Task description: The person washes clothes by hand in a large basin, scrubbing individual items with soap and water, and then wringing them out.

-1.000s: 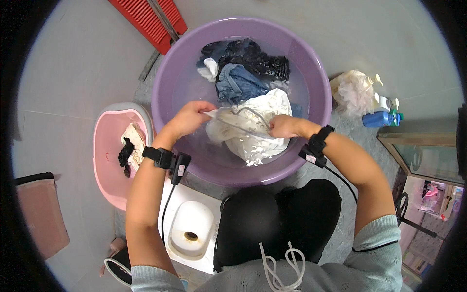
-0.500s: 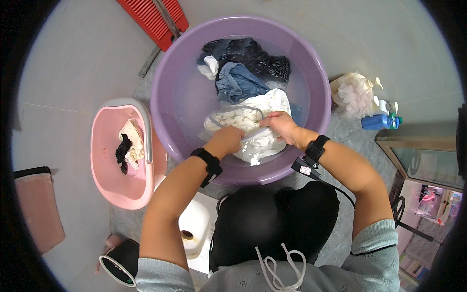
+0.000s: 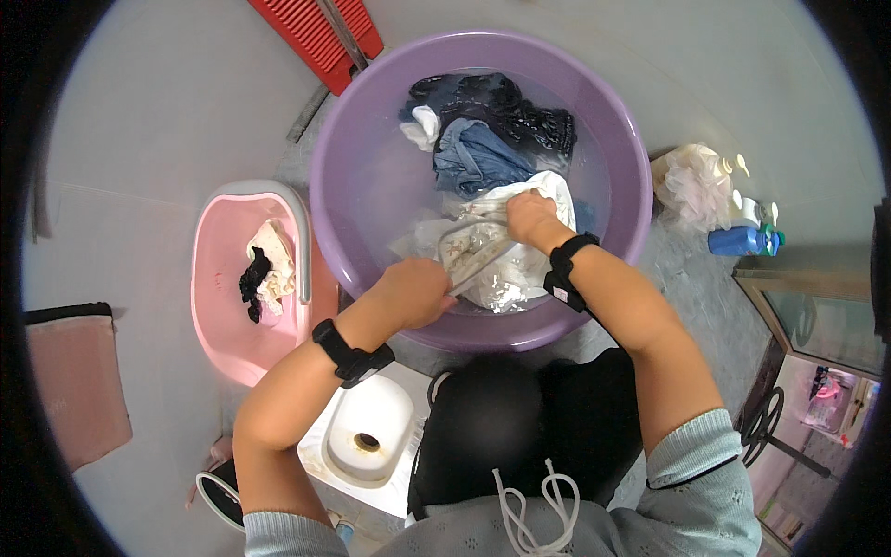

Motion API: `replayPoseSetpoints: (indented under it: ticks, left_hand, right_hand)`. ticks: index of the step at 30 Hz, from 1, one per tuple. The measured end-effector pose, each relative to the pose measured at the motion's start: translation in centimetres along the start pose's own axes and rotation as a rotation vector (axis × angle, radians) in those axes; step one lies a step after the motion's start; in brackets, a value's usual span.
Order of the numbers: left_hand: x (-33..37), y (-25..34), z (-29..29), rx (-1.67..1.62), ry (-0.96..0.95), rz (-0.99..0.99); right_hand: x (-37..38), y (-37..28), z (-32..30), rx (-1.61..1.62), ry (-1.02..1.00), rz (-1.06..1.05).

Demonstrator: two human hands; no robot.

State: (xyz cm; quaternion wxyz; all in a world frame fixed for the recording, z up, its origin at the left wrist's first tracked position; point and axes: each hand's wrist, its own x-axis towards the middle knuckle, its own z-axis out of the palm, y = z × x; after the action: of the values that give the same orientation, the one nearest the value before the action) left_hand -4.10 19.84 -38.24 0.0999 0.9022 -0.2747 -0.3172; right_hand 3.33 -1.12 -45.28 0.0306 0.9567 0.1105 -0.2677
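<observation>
A white garment [image 3: 509, 269] with a faint pattern and grey edging lies wet in the near part of a large purple tub [image 3: 336, 209]. My left hand [image 3: 419, 291] is closed on its grey edge at the near left. Further away and to the right, my right hand [image 3: 535, 219] grips the same garment, with its fingers curled and partly hidden. The edging stretches between both hands. Beyond them, blue denim [image 3: 478, 160], a dark garment [image 3: 540, 128] and a small white cloth [image 3: 424, 126] soak in cloudy water.
Left of the tub stands a pink basin [image 3: 209, 288] holding cream and black cloths. A red washboard [image 3: 320, 42] leans behind. A bath puff [image 3: 696, 190] and several bottles, one blue [image 3: 736, 241], stand at right. A white squat toilet [image 3: 376, 422] lies near my left side.
My hands have spread apart, the left toward me and the right away, drawing the grey edging out between them. The whole view has shifted slightly, uncovering more of the toilet.
</observation>
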Motion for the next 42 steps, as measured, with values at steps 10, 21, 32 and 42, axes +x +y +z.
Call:
replayPoseSetpoints:
  ticks: [10, 21, 32, 42]
  left_hand:
    - [-1.1, -7.2, -4.4, -0.956, 0.496, -0.152]
    - [-3.5, -4.8, -15.0, -1.073, 0.796, 0.104]
    - [0.8, -7.3, -4.1, 0.106, 0.040, -0.516]
    - [-1.0, -6.6, -8.7, -1.403, 0.915, -0.347]
  right_hand:
    - [-1.0, 6.0, -6.8, 1.571, 0.260, -0.041]
    - [-10.7, 6.5, -20.5, 0.870, 0.266, -0.342]
    - [-3.6, 9.6, -2.3, 0.256, 0.316, -0.224]
    - [-7.5, 2.8, -14.6, 0.814, 0.341, -0.119]
